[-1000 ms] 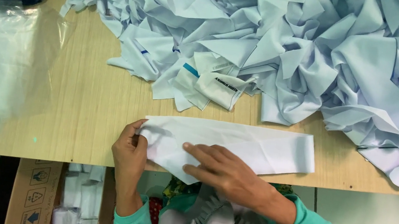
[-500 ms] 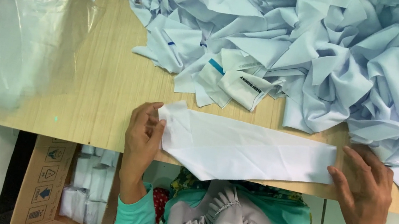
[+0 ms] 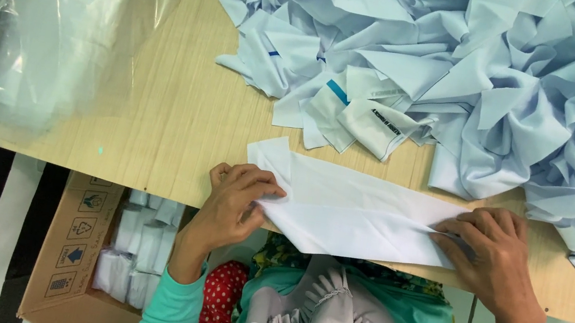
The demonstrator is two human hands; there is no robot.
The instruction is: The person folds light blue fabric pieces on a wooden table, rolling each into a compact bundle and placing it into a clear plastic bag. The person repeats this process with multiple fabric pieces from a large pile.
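Wood-grain laminate covers the desk (image 3: pixel 158 112), which fills most of the head view and runs out at its near edge just in front of the person. Pale blue fabric pieces lie in a large crumpled heap (image 3: pixel 483 69) across the far and right side of the desk, overlapping one another and reaching down to the right edge. Clear plastic bags (image 3: pixel 55 36) lie flat on the far left corner, well apart from the heap. A brown cardboard box (image 3: pixel 73 251) sits on the floor below the desk's near left edge, holding upright rolls of white folded cloth (image 3: pixel 138 245). Between the heap and the near edge lies a long white fabric piece (image 3: pixel 355 213), folded lengthwise into a band, its lower edge overhanging the desk and its upper left corner turned up. One folded piece with a blue stripe (image 3: pixel 339 92) rests at the heap's near fringe, just beyond the band. The left hand (image 3: pixel 236 203) grips the band's left end, fingers curled over the top and pinching the fold. The right hand (image 3: pixel 491 249) holds the right end, fingers bent and pressed down on the cloth, pinching its edge. Both sleeves are teal.
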